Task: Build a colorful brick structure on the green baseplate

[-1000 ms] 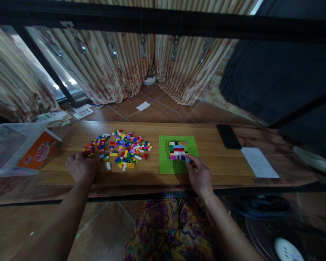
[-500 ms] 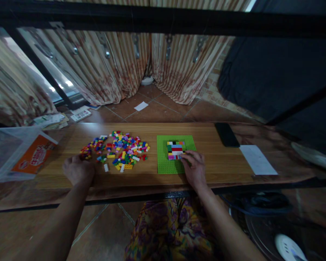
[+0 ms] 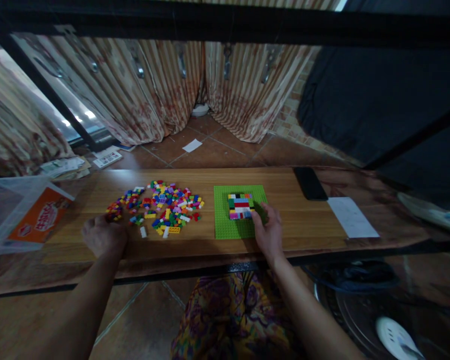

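A block of colourful toy bricks [image 3: 242, 205], with red and white rows in its middle, stands on the green baseplate [image 3: 221, 230]. At its right side is my right hand [image 3: 269, 231], thumb beside the block's near right corner and fingers spread away from the thumb, with nothing visible between them. My left hand [image 3: 104, 236] rests at the near left end of the loose brick pile [image 3: 174, 205], its fingers curled in by the small orange and red bricks [image 3: 114, 211]. Its fingertips are hidden, so what they hold does not show.
To the left stands a clear plastic box [image 3: 7, 200] with an orange label. A dark phone [image 3: 310, 183] and a white paper sheet [image 3: 352, 216] lie right of the baseplate. The table's front edge runs close to both forearms.
My right hand's fingers have lifted off the top of the brick block and spread apart to its right. My left hand stays by the pile. The whole view has shifted slightly.
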`<action>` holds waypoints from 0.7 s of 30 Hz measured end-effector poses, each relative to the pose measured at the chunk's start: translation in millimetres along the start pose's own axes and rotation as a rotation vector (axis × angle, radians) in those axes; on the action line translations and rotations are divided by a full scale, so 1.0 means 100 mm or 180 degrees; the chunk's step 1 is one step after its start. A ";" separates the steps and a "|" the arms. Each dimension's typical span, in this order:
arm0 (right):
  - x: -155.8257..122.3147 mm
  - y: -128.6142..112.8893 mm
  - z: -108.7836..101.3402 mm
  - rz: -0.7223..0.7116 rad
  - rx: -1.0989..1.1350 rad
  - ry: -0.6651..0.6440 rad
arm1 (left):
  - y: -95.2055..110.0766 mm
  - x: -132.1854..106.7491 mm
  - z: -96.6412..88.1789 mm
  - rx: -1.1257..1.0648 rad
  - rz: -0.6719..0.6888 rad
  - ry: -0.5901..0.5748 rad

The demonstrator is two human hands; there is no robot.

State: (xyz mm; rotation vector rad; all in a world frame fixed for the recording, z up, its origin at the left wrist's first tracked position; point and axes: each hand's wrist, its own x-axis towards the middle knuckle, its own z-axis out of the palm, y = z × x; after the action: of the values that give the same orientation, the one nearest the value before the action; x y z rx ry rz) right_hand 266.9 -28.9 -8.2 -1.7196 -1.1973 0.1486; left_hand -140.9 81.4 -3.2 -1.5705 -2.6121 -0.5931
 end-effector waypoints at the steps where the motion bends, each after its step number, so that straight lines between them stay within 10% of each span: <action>1: 0.01 0.00 0.03 0.0050 -0.0063 -0.0005 | 0.00 0.00 0.00 0.0001 0.0001 -0.0008; 21: 0.06 0.12 0.22 0.0226 -0.0245 -0.0086 | 0.04 -0.05 -0.06 0.0010 0.0043 -0.0017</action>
State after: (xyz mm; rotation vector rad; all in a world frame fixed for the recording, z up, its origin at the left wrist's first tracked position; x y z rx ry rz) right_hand 264.9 -10.5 -26.5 -1.8336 -1.1754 0.1709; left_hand -135.4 77.0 2.2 -1.5896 -2.6030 -0.5842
